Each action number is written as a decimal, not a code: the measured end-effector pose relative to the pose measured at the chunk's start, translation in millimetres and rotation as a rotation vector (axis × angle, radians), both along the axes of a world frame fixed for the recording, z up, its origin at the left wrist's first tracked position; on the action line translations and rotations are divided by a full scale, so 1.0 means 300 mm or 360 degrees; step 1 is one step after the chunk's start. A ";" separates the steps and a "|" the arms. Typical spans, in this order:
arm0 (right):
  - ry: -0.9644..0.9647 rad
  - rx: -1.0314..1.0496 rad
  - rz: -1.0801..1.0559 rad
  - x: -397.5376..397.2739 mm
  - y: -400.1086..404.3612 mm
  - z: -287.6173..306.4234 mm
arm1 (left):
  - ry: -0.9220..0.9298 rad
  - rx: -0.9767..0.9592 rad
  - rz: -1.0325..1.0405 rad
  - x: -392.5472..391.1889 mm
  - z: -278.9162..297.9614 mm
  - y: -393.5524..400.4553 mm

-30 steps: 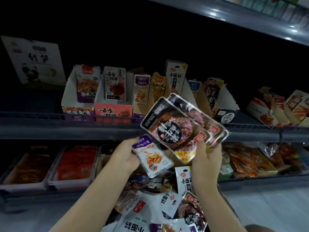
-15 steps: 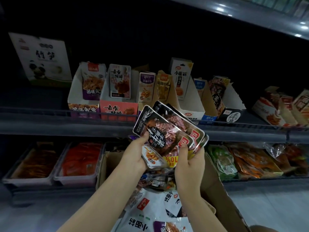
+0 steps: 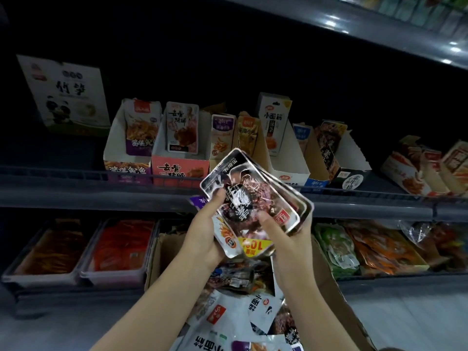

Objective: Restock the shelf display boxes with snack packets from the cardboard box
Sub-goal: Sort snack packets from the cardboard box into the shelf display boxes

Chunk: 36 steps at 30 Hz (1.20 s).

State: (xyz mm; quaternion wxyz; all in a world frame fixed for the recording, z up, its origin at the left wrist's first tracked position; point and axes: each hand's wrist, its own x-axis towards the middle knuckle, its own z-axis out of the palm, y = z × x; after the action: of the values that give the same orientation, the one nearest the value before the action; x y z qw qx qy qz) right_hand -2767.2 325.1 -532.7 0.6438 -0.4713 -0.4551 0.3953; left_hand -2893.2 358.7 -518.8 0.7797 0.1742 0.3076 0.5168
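Above the carton [image 3: 336,297], your left hand [image 3: 202,239] pinches the dark packets [image 3: 253,193] and a purple packet [image 3: 225,231]; your right hand [image 3: 286,239] clasps the dark packets from below.

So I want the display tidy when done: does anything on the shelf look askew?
Yes. The black display box of dark packets leans sideways against the white cardboard display box, and the orange-and-white boxes at far right lie tipped.

Both hands raised, left [image 3: 202,239], right [image 3: 286,239], seemingly gripping.
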 end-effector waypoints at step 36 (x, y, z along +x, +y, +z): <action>0.0395 -0.0351 0.0034 0.016 0.049 0.030 | 0.0209 -0.0054 0.0273 -0.049 -0.024 0.072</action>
State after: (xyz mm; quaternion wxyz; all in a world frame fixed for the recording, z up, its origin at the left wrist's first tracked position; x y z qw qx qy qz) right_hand -2762.4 339.8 -523.7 0.6353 -0.4818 -0.3309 0.5048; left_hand -2907.9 380.3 -526.0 0.7136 0.1675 0.3806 0.5638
